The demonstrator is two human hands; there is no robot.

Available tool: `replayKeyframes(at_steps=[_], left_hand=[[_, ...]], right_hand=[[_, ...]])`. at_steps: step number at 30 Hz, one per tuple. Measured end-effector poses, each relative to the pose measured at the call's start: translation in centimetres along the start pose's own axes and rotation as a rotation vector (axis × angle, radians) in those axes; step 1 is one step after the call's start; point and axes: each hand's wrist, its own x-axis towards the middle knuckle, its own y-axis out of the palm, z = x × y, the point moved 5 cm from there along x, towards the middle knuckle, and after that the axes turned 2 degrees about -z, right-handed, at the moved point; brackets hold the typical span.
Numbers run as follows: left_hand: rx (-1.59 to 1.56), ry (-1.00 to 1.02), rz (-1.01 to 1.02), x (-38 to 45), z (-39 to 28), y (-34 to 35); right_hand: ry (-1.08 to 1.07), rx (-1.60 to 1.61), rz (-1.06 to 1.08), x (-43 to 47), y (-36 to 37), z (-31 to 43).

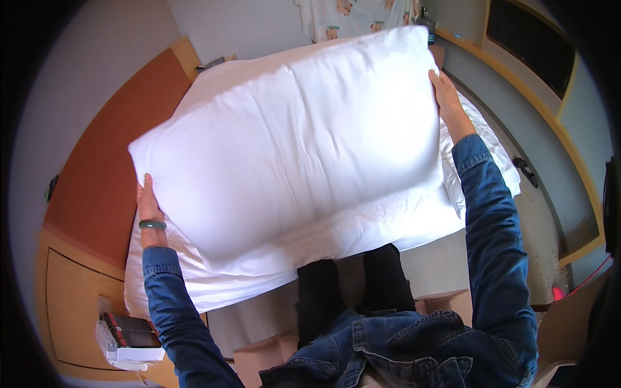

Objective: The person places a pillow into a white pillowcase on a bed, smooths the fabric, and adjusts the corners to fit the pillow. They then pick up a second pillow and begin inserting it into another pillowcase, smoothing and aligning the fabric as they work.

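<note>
A large white pillow [301, 145] is stretched between my hands above the bed, with creases running down its middle. My left hand [148, 201], with a green bangle at the wrist, grips its left edge. On the far right edge, the fingers of my right hand [445, 94] hold the fabric near the upper corner. Beneath the pillow lies the white sheet [228, 291] of the bed, largely covered from view. Crumpled white bedding [490, 145] shows beyond my right forearm.
A reddish-brown headboard [126, 145] runs along the left wall. A wooden nightstand [77, 310] bears a dark box [128, 330]. Cardboard boxes [267, 351] sit by my legs. To the right are a wall-mounted dark screen [531, 43] and black shoes [526, 172] on the floor.
</note>
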Motion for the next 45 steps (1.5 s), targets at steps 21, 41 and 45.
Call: replayKeyframes(at_steps=[21,41,45], left_hand=[[0.938,-0.12,0.386,-20.3,21.1,-8.5],[0.69,0.711,1.052,-30.0,16.1,32.8],[0.818,0.962,1.045,-30.9,16.2,38.7]], right_hand=[[0.406,-0.318,0.186,-24.2,-17.9,-18.3],[0.101,-0.693,0.167,-38.1,-1.2,-18.0],[0.308,-0.328,0.054,-37.6,-3.2,-17.6]])
